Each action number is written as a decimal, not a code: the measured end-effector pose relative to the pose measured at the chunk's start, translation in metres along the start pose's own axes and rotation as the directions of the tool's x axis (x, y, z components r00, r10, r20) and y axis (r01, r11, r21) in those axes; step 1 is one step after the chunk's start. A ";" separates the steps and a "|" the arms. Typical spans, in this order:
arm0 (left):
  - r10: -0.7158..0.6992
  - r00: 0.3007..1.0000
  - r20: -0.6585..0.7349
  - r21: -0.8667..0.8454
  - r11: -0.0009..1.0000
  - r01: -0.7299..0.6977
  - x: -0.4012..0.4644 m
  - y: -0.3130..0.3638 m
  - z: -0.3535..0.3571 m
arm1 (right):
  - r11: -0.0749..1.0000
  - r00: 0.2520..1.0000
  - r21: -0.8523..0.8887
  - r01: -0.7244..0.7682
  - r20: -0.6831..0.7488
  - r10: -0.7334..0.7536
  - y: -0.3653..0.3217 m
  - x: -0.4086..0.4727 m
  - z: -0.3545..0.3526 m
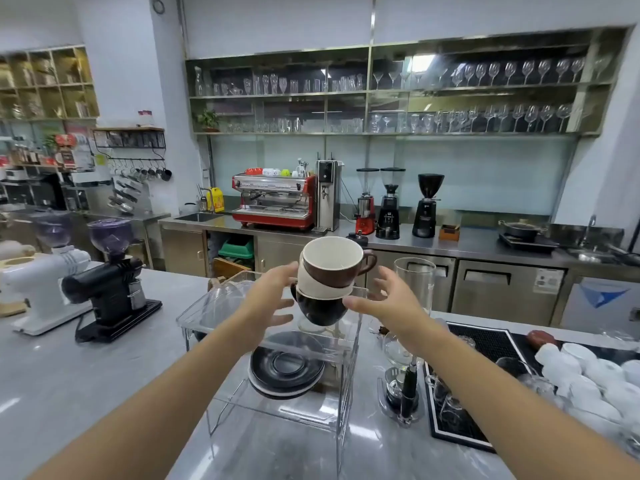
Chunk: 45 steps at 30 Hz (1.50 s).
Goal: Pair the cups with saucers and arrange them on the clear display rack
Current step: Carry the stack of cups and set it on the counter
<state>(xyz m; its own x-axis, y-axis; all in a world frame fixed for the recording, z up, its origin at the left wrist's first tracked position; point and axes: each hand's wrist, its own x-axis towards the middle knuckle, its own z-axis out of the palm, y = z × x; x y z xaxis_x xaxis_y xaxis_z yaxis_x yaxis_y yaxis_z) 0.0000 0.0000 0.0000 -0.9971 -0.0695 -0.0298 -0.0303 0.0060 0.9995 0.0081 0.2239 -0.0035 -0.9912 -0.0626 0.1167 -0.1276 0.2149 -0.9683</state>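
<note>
- Three cups (pixel 327 284) sit nested in one stack on the top tier of the clear display rack (pixel 277 344), and we take that stack as our landmark.
- Our left hand (pixel 268 301) is just left of the stack and our right hand (pixel 388 299) just right of it; both have fingers spread, gripping nothing.
- The stack's long axis runs bottom to top, leaning left; the brown top cup's handle points right.
- Left fingertips look nearest, at or almost at the cream middle cup; we cannot tell if they touch.
- The saucers (pixel 285 367) lie stacked directly below the cups, on the rack's lower tier above the worktop (pixel 104 375).
</note>
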 end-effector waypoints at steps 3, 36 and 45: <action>-0.126 0.990 0.065 -0.075 0.988 0.131 0.011 0.004 -0.001 | 0.965 0.988 0.225 -0.139 0.100 0.119 -0.004 0.016 0.003; -0.172 0.960 0.221 -0.237 0.945 0.224 0.039 0.042 0.014 | 0.762 0.947 0.564 -0.319 0.158 0.279 -0.049 0.046 -0.002; -0.140 0.929 0.341 -0.254 0.938 0.234 0.032 0.052 0.050 | 0.765 0.950 0.583 -0.272 0.038 0.309 -0.061 0.021 -0.042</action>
<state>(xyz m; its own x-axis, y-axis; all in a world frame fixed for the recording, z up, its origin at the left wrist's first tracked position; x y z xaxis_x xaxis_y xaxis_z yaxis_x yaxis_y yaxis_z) -0.0374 0.0482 0.0506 -0.9462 0.2751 -0.1702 -0.2446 -0.2640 0.9330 -0.0061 0.2504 0.0677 -0.9800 -0.0306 -0.1968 0.1931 -0.3869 -0.9017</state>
